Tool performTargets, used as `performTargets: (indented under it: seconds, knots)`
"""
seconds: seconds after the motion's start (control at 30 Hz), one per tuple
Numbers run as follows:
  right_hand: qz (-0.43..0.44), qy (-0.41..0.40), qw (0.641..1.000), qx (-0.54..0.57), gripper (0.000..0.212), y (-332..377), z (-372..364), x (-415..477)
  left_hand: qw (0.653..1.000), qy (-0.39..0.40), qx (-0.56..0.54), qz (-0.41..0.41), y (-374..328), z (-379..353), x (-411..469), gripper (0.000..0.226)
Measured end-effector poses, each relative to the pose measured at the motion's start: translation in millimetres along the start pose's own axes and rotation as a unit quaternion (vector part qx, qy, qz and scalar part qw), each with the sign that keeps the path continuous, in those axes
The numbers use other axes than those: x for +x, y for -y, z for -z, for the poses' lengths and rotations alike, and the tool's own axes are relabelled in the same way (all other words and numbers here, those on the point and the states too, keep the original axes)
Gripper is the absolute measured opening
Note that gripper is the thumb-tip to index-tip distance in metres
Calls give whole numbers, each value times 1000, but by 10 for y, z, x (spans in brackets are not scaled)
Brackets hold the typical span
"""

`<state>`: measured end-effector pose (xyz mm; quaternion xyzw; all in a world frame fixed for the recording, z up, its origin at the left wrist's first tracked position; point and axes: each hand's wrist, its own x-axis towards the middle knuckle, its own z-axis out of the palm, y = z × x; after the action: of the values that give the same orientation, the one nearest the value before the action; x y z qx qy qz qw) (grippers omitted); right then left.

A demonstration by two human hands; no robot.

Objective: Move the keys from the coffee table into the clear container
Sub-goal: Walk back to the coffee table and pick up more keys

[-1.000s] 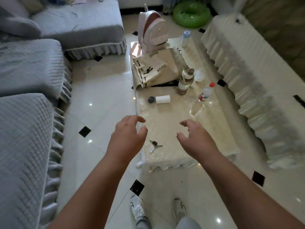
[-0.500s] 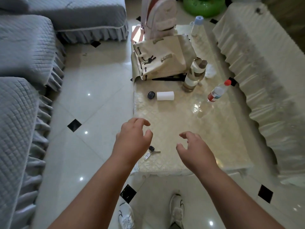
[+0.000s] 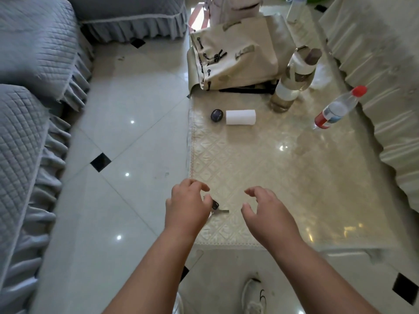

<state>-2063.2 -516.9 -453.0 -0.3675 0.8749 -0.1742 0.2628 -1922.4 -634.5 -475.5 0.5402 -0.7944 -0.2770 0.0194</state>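
Note:
The keys (image 3: 217, 207), a dark fob with a metal blade, lie near the front left corner of the cream-covered coffee table (image 3: 283, 177). My left hand (image 3: 187, 206) hovers right over them with fingers curled and apart, its thumb hiding part of the bunch; it holds nothing. My right hand (image 3: 266, 211) floats a short way to the right of the keys, fingers spread and empty. A faint clear container (image 3: 319, 75) seems to sit behind the tall bottles at the far right, too blurred to be sure.
On the table stand a beige bag (image 3: 235, 57), a white roll (image 3: 240, 117), a dark round thing (image 3: 217, 115), two tall bottles (image 3: 292, 80) and a red-capped water bottle (image 3: 337, 107). Grey sofas (image 3: 29, 91) line the left, a cream-covered sofa (image 3: 390, 64) the right.
The view has moved closer to the table. My left hand has come down over the keys, now partly covering them. My right hand keeps its place beside them.

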Motion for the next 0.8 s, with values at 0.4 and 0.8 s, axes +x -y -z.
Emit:
performTargets:
  seconds: [0.4, 0.8]
  knots:
    - [8, 15, 1000, -22, 36, -406, -424, 237, 995, 34, 83, 51, 406, -963, 129, 26]
    - [-3, 33, 999, -8, 32, -595, -841, 427, 987, 30, 144, 61, 616, -1422, 337, 24]
